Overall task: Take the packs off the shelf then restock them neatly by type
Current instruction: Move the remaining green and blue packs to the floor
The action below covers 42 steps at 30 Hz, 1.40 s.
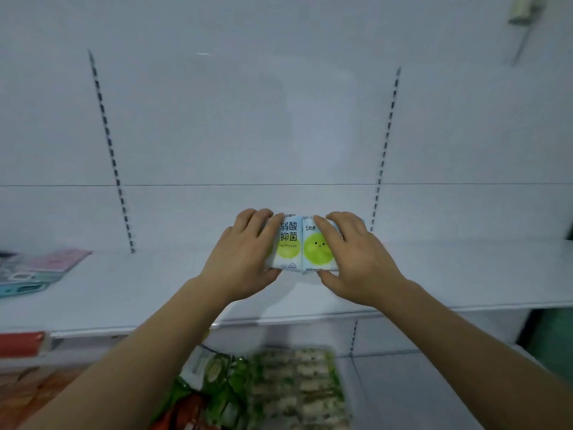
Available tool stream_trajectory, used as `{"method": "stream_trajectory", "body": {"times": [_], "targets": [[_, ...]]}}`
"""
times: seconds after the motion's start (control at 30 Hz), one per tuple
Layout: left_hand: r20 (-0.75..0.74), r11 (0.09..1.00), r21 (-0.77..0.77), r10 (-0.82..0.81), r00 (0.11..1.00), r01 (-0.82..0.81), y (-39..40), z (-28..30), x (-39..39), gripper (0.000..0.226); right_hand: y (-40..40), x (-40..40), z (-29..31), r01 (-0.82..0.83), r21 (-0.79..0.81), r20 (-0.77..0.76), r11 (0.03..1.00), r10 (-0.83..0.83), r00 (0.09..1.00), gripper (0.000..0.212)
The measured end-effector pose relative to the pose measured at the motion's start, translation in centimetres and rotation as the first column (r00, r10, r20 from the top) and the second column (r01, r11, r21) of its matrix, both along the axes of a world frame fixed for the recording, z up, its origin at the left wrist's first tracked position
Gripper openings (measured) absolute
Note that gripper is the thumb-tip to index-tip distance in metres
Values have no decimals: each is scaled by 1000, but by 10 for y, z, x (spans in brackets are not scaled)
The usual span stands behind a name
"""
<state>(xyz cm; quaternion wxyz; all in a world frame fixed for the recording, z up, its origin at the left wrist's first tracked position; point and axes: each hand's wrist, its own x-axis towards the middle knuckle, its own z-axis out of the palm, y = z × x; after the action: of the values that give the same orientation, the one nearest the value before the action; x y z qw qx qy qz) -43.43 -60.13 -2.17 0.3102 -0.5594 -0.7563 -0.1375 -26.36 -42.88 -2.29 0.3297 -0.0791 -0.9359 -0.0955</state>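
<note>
Two light-blue packs with green circles stand side by side on the white shelf (434, 274), at its middle. My left hand (245, 256) grips the left pack (288, 243), fingers over its top and thumb under its lower edge. The right pack (316, 252), which shows a smiling green face, is gripped by my right hand (356, 259) in the same way. The two packs touch along their inner edges.
Pink and teal flat packs (37, 271) lie at the shelf's left end. On the lower shelf lie a green-patterned multipack (297, 389), green and red bags (210, 383) and a red pack (20, 344) at the left. Slotted uprights run up the back wall.
</note>
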Motion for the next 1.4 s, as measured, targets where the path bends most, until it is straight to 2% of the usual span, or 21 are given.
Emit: {"method": "stream_trajectory", "body": {"times": [0.17,0.4,0.67,0.87,1.0,1.17,1.4], "targets": [[-3,984,10,-179,984,179,115,-2,78,87,84,104,-2,198,-4,15,980,-198,980,88],[3,926,-19,-377,926,377,244,-5,166,89,170,215,-9,388,-44,18,921,-388,922,91],[-9,845,-42,-534,846,533,392,-19,232,89,271,296,-18,578,-71,50,813,-576,816,91],[-14,794,-46,-608,794,607,507,-20,267,87,363,330,-8,662,-57,107,747,-655,748,94],[-5,773,-43,-634,774,633,566,-20,282,87,417,345,-9,679,-50,117,732,-671,732,94],[17,791,-105,-605,796,603,624,-29,295,93,487,358,-16,680,-63,145,730,-668,730,93],[49,886,-87,-453,890,456,697,-48,310,94,602,362,-36,547,-65,153,834,-534,832,90]]}}
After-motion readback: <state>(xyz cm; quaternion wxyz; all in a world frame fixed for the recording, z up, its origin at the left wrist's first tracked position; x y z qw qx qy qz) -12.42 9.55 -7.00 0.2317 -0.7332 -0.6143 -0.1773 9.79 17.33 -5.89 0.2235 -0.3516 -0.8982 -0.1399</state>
